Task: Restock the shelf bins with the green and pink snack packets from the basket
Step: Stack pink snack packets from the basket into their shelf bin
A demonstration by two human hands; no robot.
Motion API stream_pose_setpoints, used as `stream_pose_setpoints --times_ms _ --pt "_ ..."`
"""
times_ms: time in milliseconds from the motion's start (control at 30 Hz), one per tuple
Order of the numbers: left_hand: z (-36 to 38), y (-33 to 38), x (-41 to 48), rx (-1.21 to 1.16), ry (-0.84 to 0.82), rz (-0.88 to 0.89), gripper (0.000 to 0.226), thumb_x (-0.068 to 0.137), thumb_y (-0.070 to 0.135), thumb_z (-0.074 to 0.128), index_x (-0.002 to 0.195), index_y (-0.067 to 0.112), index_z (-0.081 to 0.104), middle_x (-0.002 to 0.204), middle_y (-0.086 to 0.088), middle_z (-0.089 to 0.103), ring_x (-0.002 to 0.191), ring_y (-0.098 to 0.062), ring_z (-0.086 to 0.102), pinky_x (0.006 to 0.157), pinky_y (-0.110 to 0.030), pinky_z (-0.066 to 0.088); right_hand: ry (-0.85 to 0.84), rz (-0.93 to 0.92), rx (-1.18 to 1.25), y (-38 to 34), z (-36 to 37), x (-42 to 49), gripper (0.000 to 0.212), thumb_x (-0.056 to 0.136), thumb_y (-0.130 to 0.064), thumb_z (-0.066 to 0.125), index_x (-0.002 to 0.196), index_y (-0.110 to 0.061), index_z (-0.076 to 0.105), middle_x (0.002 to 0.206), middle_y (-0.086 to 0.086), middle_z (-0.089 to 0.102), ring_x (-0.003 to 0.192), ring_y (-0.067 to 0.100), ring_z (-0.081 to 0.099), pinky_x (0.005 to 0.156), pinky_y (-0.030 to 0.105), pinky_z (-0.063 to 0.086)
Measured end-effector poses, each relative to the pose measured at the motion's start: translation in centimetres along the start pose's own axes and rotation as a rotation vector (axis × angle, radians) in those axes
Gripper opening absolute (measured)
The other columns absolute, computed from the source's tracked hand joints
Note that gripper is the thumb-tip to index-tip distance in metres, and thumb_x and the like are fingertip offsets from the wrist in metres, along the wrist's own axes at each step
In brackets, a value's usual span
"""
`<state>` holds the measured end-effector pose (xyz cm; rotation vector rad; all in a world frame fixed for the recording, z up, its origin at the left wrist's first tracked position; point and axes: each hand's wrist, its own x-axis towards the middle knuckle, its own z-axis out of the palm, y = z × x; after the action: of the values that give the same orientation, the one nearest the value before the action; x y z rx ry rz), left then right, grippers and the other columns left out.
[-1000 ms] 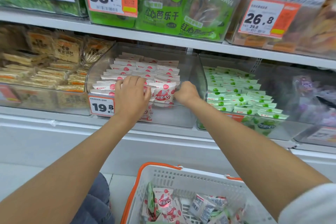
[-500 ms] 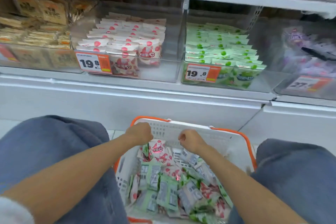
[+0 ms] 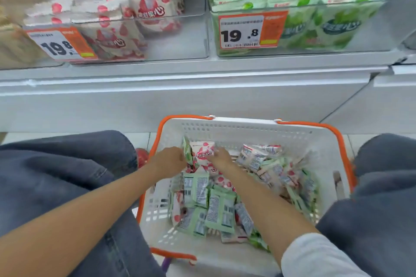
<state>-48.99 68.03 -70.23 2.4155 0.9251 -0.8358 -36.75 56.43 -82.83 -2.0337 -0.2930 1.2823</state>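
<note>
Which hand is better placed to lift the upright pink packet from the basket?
Right, probably: the right hand rests on the pink-and-white plastic snack packet, while the left hand touches the green plastic packet beside it. Grip too blurred to confirm.

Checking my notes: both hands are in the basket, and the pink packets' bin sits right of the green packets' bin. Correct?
No: the head view shows the pink packets' bin left of the green packets' bin. The left hand and right hand are in the basket.
</note>
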Motion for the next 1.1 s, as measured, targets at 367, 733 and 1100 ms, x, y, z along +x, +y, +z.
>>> stream_pose_setpoints --times_ms 367,733,1100 --pt "-1.5 2.0 -0.3 -0.463 0.261 -0.061 0.061 0.1 0.054 0.031 0.11 -0.001 0.056 0.088 -0.01 0.066 0.081 -0.026 0.063 0.07 -0.033 0.045 -0.04 -0.264 0.182 -5.6 -4.6 -5.2 0.013 0.09 -0.013 0.067 0.103 -0.011 0.062 0.095 -0.001 0.068 0.092 0.018 0.066 0.075 0.024 0.054" --pt "-14.3 6.9 -4.4 -0.656 0.921 0.186 0.055 0.099 0.058 0.034 0.059 0.02 0.04 0.058 0.002 0.045 0.068 -0.029 0.051 0.06 -0.033 0.027 -0.029 -0.534 0.328 -20.9 -10.6 -16.4 0.02 0.092 -0.021 0.064 0.1 -0.002 0.064 0.102 0.02 0.068 0.091 0.028 0.066 0.087 0.039 0.057" --pt "-27.1 1.8 -5.2 -0.285 1.3 0.345 0.044 0.1 0.048 0.026 0.094 0.022 0.061 0.092 0.002 0.064 0.094 -0.023 0.055 0.084 -0.042 0.041 0.309 -0.827 0.158 -36.2 -13.6 -18.6 0.01 0.084 -0.008 0.072 0.091 -0.011 0.066 0.098 0.007 0.073 0.089 0.019 0.071 0.082 0.032 0.058"
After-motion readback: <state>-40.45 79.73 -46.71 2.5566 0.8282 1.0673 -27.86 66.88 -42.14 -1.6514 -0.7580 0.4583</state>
